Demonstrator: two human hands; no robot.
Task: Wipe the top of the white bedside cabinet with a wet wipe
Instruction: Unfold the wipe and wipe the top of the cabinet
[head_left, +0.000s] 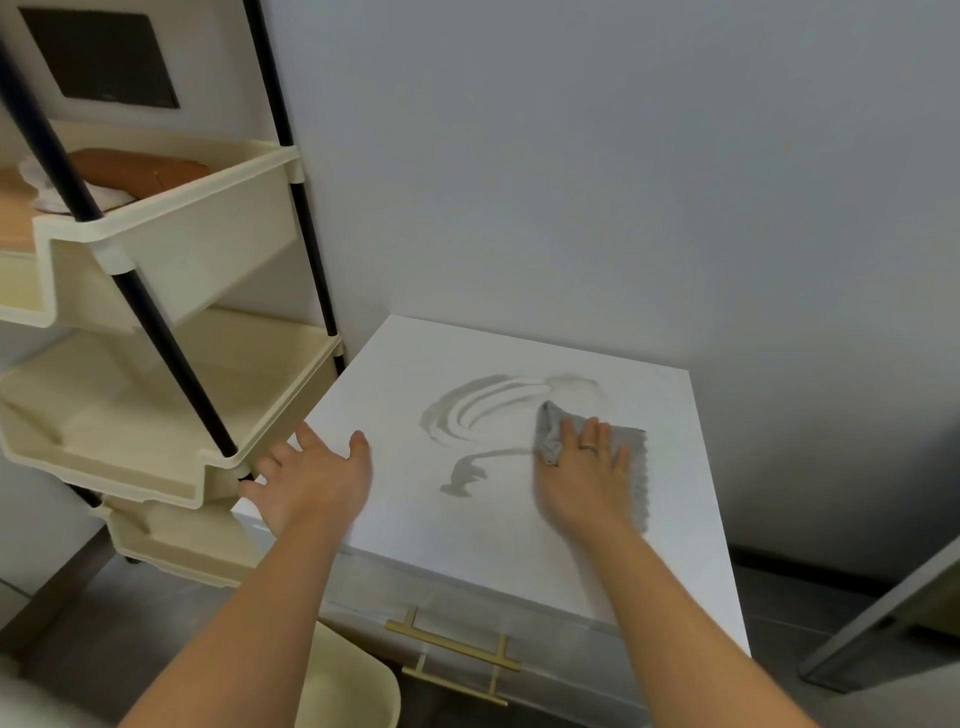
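The white bedside cabinet (405, 364) stands against the wall, its flat top filling the middle of the view. Grey wet streaks (467, 410) curve across the top's centre. My right hand (582, 478) lies flat, fingers spread, pressing a grey wet wipe (631, 467) onto the top, right of the streaks; a ring shows on one finger. My left hand (311, 478) rests open on the cabinet's left edge, fingers spread, holding nothing.
A cream tiered trolley (171, 395) with black poles stands close against the cabinet's left side, a brown item (135, 169) on its upper tier. Gold drawer handles (452, 642) face me. A cream bin (353, 686) sits below left. A grey furniture edge (883, 618) is at the right.
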